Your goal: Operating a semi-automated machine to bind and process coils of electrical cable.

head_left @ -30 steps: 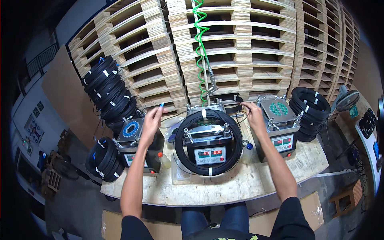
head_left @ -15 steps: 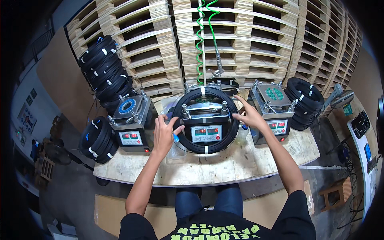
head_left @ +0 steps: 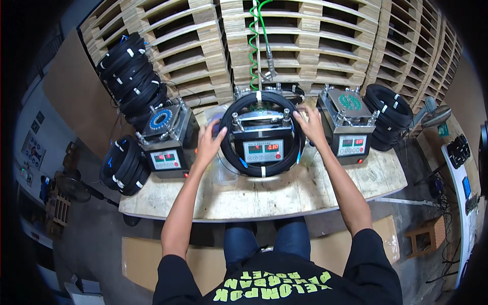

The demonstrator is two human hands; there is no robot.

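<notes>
Stacking up behind everything are wooden pallets (head_left: 315, 46), then the plywood bench (head_left: 284, 195), three grey machines, middle one (head_left: 262, 142) ringed by a black cable coil (head_left: 239, 162). Left hand (head_left: 209, 142) and right hand (head_left: 310, 127) press its sides, fingers spread, not clenched.

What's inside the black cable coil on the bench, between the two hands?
The black cable coil rings the middle machine: its red-digit display panel and a metal clamp bar on top show inside the loop. The left hand and right hand touch the coil's sides. The machine's rear is hidden.
</notes>
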